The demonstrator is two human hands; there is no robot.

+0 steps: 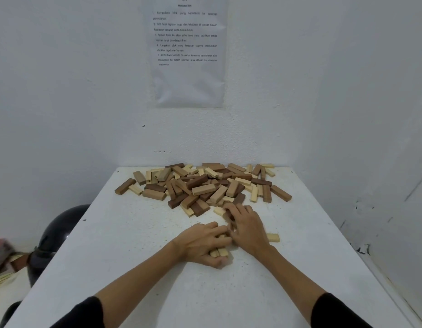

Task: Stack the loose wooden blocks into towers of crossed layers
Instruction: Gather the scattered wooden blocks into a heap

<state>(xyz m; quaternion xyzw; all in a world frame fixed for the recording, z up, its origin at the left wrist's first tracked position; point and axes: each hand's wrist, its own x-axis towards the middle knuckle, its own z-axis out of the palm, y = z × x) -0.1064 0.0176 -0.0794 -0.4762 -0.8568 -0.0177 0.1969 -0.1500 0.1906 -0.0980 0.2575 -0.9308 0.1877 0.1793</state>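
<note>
A heap of several loose wooden blocks [205, 183], light and dark, lies at the far end of the white table [134, 268]. In front of it my left hand [202, 242] curls round a small bundle of pale blocks [220, 252] lying side by side on the table. My right hand [246, 226] lies over the right side of that bundle, and its fingers reach a brown block [227, 217] at the heap's near edge. One pale block [273, 237] lies alone just right of my right hand.
White walls close in behind and to the right of the table. A printed sheet [188, 50] hangs on the back wall. A dark round object [60, 230] sits off the table's left edge, with cloth beside it.
</note>
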